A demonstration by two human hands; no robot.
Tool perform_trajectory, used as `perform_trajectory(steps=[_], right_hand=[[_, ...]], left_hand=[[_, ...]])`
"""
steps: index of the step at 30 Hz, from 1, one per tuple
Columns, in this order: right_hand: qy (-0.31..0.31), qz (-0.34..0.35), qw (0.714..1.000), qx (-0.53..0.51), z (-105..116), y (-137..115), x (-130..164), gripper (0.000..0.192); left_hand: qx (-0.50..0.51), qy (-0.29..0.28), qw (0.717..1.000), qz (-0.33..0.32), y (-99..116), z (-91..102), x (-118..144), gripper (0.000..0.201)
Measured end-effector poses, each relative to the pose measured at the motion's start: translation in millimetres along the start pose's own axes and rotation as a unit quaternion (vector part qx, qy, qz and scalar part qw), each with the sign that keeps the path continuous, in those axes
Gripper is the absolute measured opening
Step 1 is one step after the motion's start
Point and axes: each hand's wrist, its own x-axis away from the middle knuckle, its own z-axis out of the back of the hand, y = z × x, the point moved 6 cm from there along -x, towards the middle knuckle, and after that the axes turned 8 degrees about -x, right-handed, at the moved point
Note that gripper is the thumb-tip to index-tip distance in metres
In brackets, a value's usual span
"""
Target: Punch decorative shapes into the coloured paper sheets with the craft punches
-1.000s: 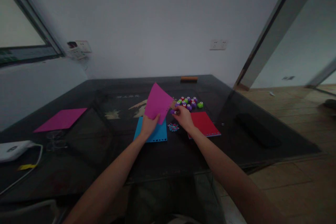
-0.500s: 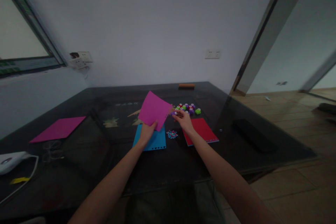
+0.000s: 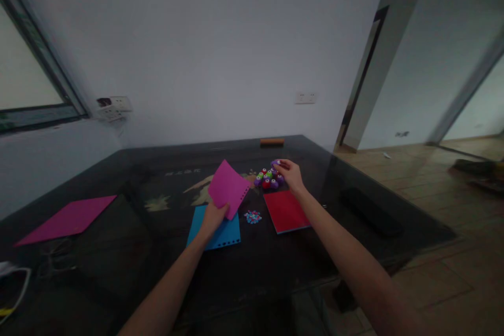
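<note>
My left hand [image 3: 214, 216] is closed on the lower edge of a pink sheet of paper [image 3: 227, 187], which is held up at a tilt. Small cut-out holes run along the sheet's right edge. Beneath it lies a blue sheet [image 3: 224, 233] with a punched front edge. My right hand [image 3: 289, 173] pinches a small purple craft punch [image 3: 275, 163] above a cluster of red, green and purple craft punches [image 3: 269, 178]. Between the blue sheet and a red sheet [image 3: 286, 212] sits a little heap of coloured paper cut-outs [image 3: 252, 217].
Another pink sheet [image 3: 69, 219] lies at the left of the dark table [image 3: 129, 273], near a clear cord and a white cable [image 3: 24, 286]. A long black case [image 3: 370, 211] rests at the right. A brown roll [image 3: 271, 142] lies by the wall.
My right hand has moved up and away from the pink sheet with the purple craft punch, over the cluster. My left hand still holds the sheet. The camera view has shifted.
</note>
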Motion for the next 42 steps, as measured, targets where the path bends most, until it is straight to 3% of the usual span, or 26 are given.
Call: perform_trajectory(steps=[4, 6, 10, 14, 19, 24, 31, 42], right_hand=[[0.034, 0.024, 0.993, 0.108, 39, -8, -24, 0.037], [0.043, 0.017, 0.968, 0.245, 56, -8, -31, 0.032], [0.061, -0.014, 0.922, 0.383, 84, -1, -33, 0.024], [0.068, -0.060, 0.875, 0.476, 97, 16, -27, 0.022], [0.065, -0.097, 0.845, 0.521, 99, 34, -26, 0.023], [0.051, -0.115, 0.840, 0.528, 96, 45, -39, 0.025], [0.040, -0.127, 0.848, 0.512, 91, 55, -51, 0.023], [0.031, -0.127, 0.874, 0.468, 77, 53, -45, 0.023]], left_hand=[[-0.026, -0.014, 1.000, 0.008, 1, 4.5, -2, 0.035], [-0.023, -0.008, 1.000, 0.010, 3, 6.8, -2, 0.037], [-0.022, 0.004, 1.000, 0.007, 7, 8.8, 1, 0.032], [0.005, -0.004, 1.000, -0.020, 11, 6.3, 2, 0.023], [0.026, -0.056, 0.997, -0.037, 14, -2.3, 7, 0.022], [0.060, -0.066, 0.994, -0.067, 18, -6.2, 11, 0.025], [0.063, -0.079, 0.993, -0.061, 20, -10.3, 12, 0.020], [0.058, -0.072, 0.993, -0.072, 30, -6.6, 20, 0.025]])
